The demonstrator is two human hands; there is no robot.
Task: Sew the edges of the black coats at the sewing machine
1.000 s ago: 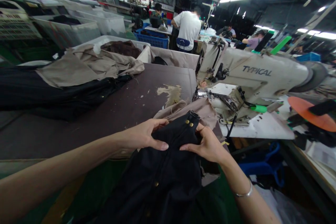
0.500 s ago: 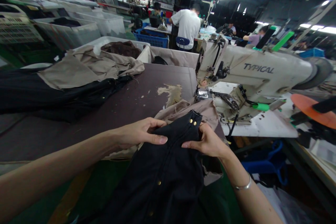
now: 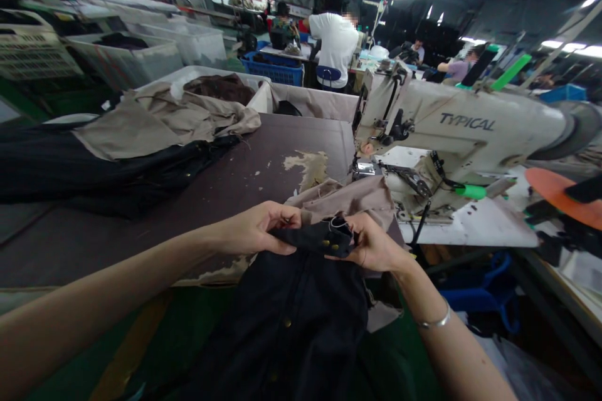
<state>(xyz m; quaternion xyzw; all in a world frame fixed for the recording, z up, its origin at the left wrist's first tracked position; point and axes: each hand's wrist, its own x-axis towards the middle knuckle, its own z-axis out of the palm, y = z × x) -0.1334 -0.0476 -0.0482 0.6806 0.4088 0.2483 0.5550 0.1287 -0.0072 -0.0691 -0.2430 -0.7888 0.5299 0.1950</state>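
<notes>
A black garment [image 3: 301,301] with brass snaps hangs over the table's near edge towards me. My left hand [image 3: 266,229] pinches its upper edge between thumb and fingers. On the other side, my right hand [image 3: 371,243] grips the same edge beside two brass snaps. Between the hands the edge is folded over, and a pale loose thread shows at the top. Beige fabric [image 3: 352,196] lies just behind it on the table. The sewing machine [image 3: 451,119], marked TYPICAL, stands beyond my right hand, apart from the garment.
The brown table [image 3: 263,156] has a worn patch. More black garments [image 3: 113,175] with beige cloth lie at left. Plastic bins [image 3: 126,62] stand behind. A person in a white shirt [image 3: 333,44] is at another table. An orange disc [image 3: 564,194] sits at right.
Both hands have folded the garment's top edge over, so the snaps sit lower and the inner side with the thread shows. The person in white has raised an arm.
</notes>
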